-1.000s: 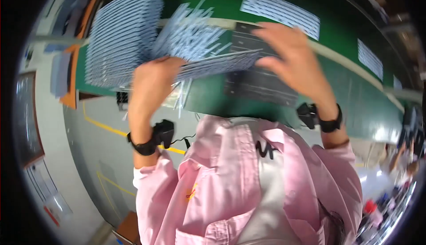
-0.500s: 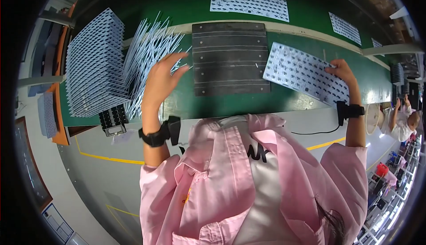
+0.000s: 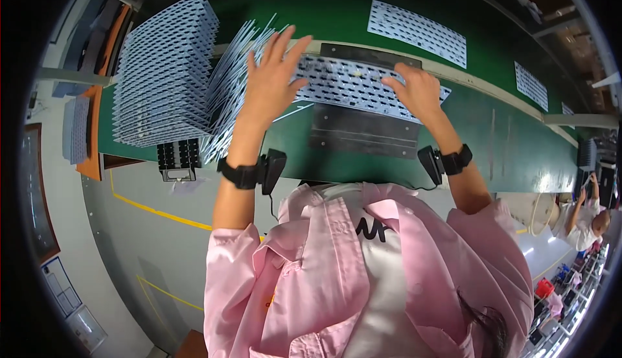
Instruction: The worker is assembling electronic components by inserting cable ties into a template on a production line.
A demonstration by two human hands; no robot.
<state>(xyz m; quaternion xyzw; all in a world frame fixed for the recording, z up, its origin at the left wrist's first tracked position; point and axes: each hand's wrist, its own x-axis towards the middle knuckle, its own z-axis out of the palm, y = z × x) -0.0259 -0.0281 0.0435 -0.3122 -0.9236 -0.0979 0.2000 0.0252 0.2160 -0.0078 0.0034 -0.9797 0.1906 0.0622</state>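
Observation:
A white keyboard circuit board [image 3: 353,84], with rows of small dark marks, lies across a dark grooved block [image 3: 363,131] and covers its middle. My right hand [image 3: 420,93] grips the board towards its right end, the thumb on its face and the fingers at the far edge. Over the board's left end is my left hand [image 3: 269,89], its fingers spread and pointing away from me. The left thumb comes close to the board's edge; whether it touches cannot be made out. Thin pale strips [image 3: 233,66] lie in a loose heap beside and under the left hand.
A tall stack of similar boards [image 3: 165,73] stands at the left of the green table [image 3: 479,138]. Beyond a pale rail lie another board [image 3: 418,33] and a smaller-looking one [image 3: 531,86]. A black slotted holder [image 3: 178,160] sits at the near left edge. Another person [image 3: 583,219] is far right.
My right hand has brought the board leftward from the block's right side onto the block. My left hand has moved away from me and right, fingers now spread wider. The whole view has turned somewhat.

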